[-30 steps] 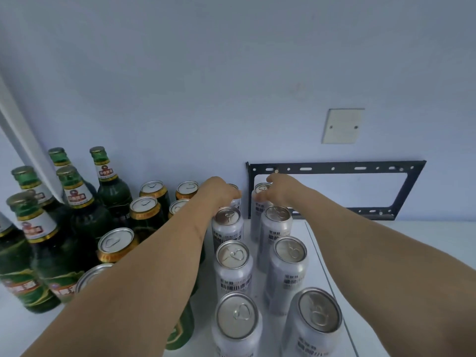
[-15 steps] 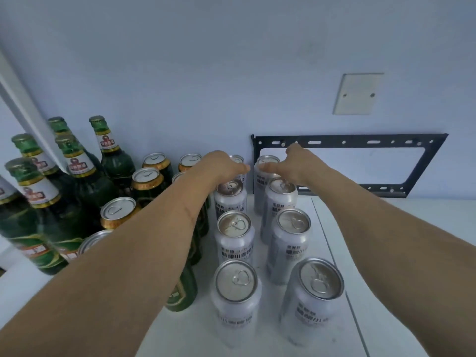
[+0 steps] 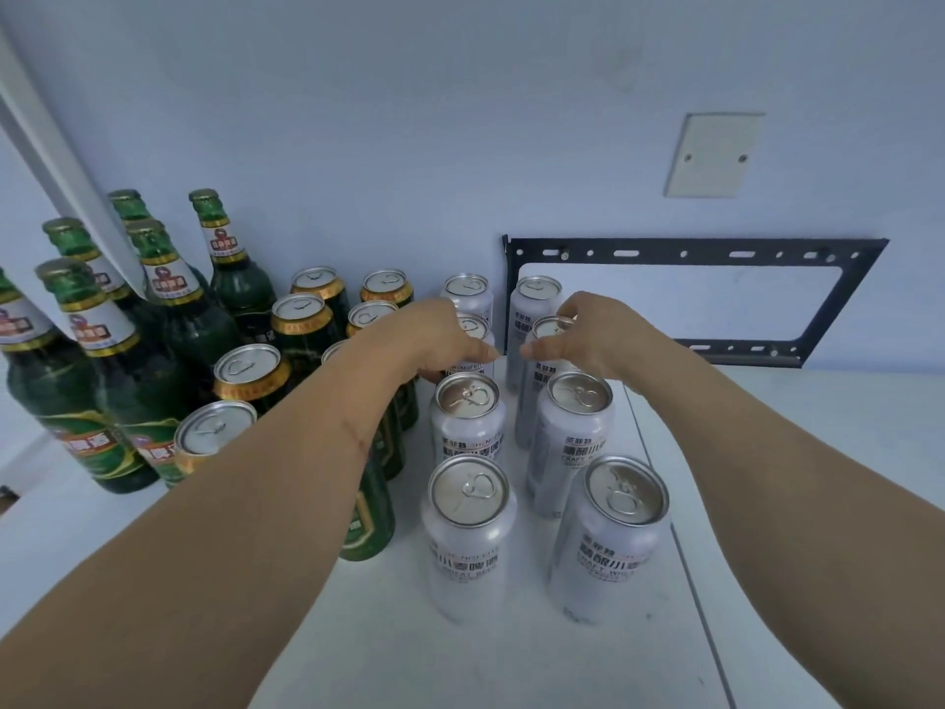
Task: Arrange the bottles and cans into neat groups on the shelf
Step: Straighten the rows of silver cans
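- Both forearms are bare from wrist to elbow, with no sleeve showing.
- The left hand [image 3: 434, 335] and the right hand [image 3: 595, 336] are bare, without gloves, rings or a watch.
- A short thin line marks the left forearm [image 3: 307, 478] near the wrist.

On the white shelf [image 3: 511, 657], the left hand [image 3: 440, 335] and right hand [image 3: 588, 335] grip two white beer cans [image 3: 473, 504] in a double row, green cans [image 3: 301, 319] and green bottles [image 3: 169, 278] toward nine o'clock.
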